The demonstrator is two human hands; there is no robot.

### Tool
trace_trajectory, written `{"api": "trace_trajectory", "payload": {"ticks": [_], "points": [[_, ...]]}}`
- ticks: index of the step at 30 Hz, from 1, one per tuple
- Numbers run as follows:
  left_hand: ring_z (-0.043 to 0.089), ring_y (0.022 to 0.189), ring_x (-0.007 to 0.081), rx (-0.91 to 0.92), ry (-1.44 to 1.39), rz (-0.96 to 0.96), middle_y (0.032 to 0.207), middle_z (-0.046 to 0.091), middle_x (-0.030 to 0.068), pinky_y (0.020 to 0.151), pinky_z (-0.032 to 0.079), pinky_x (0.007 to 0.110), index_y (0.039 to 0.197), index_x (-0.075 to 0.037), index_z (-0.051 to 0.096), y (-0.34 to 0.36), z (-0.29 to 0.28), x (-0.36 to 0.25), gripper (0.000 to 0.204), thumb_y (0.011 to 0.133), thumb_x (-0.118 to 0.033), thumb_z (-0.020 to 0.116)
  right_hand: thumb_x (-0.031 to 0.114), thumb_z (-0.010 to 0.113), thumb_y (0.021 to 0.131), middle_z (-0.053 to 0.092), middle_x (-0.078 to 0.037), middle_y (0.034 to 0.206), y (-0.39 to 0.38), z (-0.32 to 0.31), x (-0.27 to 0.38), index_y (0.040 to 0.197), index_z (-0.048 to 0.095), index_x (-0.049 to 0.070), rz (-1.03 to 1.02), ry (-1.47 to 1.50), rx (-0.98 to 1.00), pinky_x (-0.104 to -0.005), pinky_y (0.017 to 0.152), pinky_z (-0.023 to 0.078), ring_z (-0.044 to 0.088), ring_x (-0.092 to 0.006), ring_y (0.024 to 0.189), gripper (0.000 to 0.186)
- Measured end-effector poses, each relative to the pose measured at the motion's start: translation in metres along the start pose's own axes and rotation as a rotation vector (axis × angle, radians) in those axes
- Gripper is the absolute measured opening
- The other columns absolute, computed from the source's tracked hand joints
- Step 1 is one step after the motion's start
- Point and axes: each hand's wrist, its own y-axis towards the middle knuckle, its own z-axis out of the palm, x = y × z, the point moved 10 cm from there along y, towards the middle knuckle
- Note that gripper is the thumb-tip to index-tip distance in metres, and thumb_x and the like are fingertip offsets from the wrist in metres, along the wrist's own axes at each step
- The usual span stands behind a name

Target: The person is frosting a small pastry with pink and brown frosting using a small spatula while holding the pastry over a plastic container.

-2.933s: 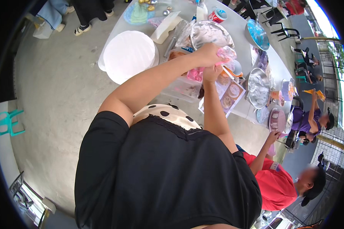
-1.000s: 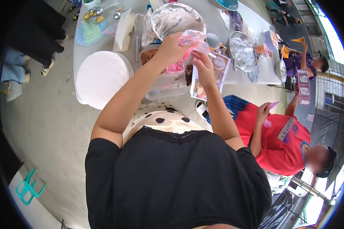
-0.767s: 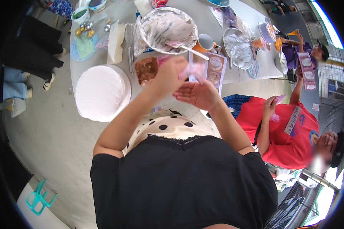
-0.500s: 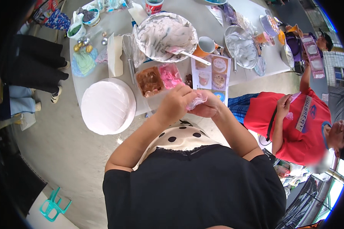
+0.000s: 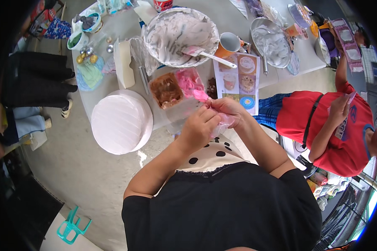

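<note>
A thin clear plastic bag with pink cream [image 5: 226,121], which looks like a piping bag, is between my hands in front of my body. My left hand [image 5: 199,126] is closed on it with bent fingers. My right hand [image 5: 231,110] pinches its upper end near the pink tub, fingers closed round the plastic. Just beyond my hands stand an open tub of pink cream [image 5: 190,82] and a square tub of brown cream [image 5: 166,90]. A round cake coated in smooth pale cream [image 5: 120,122] stands at the table's left front edge.
Behind the tubs stands a big bowl of greyish-white cream [image 5: 171,35] with a spatula [image 5: 213,57] across its rim. A whisk [image 5: 139,62], an orange cup [image 5: 229,43], a picture sheet [image 5: 238,79] and a metal bowl [image 5: 272,44] lie around. A person in red [image 5: 322,125] stands at right.
My left hand has come down toward my body, and more of the bag shows below the fingers. My right hand has turned, its fingertips now close to the pink tub. The person's hand has shifted.
</note>
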Motion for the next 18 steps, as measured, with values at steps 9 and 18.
{"api": "trace_trajectory", "payload": {"ticks": [9, 18], "points": [[0.051, 0.072, 0.0275, 0.105, -0.059, -0.020, 0.082, 0.053, 0.0080, 0.064, 0.044, 0.036, 0.087, -0.002, 0.059, -0.015, 0.002, -0.005, 0.032, 0.056, 0.002, 0.065, 0.007, 0.038, 0.089, 0.046, -0.006, 0.075, 0.023, 0.000, 0.012, 0.082, 0.043, 0.005, -0.008, 0.162, -0.006, -0.0346, 0.066, 0.042, 0.045, -0.0178, 0.066, 0.009], [0.049, 0.069, 0.0267, 0.140, -0.090, -0.066, 0.079, 0.052, 0.0083, 0.060, 0.043, 0.035, 0.086, -0.001, 0.058, -0.027, 0.002, -0.001, 0.032, 0.054, 0.004, 0.062, 0.010, 0.038, 0.091, 0.044, -0.002, 0.070, 0.046, -0.022, 0.028, 0.081, 0.041, 0.008, -0.150, 0.097, -0.145, -0.0352, 0.061, 0.042, 0.043, -0.0159, 0.059, 0.011]]}}
